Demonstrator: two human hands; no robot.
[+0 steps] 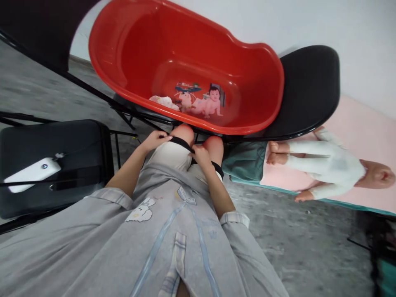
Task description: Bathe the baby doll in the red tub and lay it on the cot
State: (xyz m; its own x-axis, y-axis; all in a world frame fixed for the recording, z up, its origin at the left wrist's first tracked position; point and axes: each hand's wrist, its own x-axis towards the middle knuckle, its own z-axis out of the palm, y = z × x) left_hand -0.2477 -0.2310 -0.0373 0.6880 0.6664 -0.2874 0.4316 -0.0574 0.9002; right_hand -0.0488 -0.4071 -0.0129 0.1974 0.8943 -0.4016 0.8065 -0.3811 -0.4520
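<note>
Both of my hands are at the light shorts I wear, just above the knees. My left hand pinches the black hem at the outer side of the left leg. On the inner side of that same leg, my right hand has its fingers closed on the hem. Directly beyond my knees stands a red baby bathtub with a baby picture printed on its bottom. Inside it, by the near wall, lies a small white patterned cloth item. A baby doll in white clothing lies on its back to the right.
The doll rests on a pink cover over a green-edged bed. Black chairs stand under and beside the tub. At left, a black seat carries a white power bank with a cable. Grey floor shows at right.
</note>
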